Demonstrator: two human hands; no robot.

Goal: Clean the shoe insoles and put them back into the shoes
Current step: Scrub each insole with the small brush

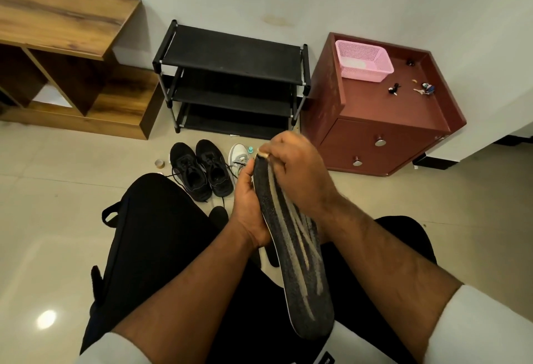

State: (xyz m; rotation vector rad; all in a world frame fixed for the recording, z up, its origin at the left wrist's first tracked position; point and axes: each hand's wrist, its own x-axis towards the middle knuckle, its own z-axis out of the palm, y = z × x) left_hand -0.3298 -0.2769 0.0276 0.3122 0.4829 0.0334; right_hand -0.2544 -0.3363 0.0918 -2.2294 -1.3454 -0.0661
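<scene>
A long dark insole (297, 265) with pale streaks stands tilted over my lap, toe end up. My left hand (249, 207) grips its left edge near the middle. My right hand (297, 173) is curled over the toe end and pinches a small pale thing (263, 155) there; I cannot tell what it is. A pair of black laced shoes (202, 170) stands on the floor ahead. A white and grey shoe (238, 157) sits right of them, partly hidden by my hands. Another dark insole (218, 216) lies on the floor by my left knee.
A black shoe rack (233, 75) stands against the wall. A brown wooden shelf unit (66, 54) is on its left, a reddish cabinet (383, 121) with a pink basket (364, 60) on its right. A tape roll (159, 163) lies on the tiled floor.
</scene>
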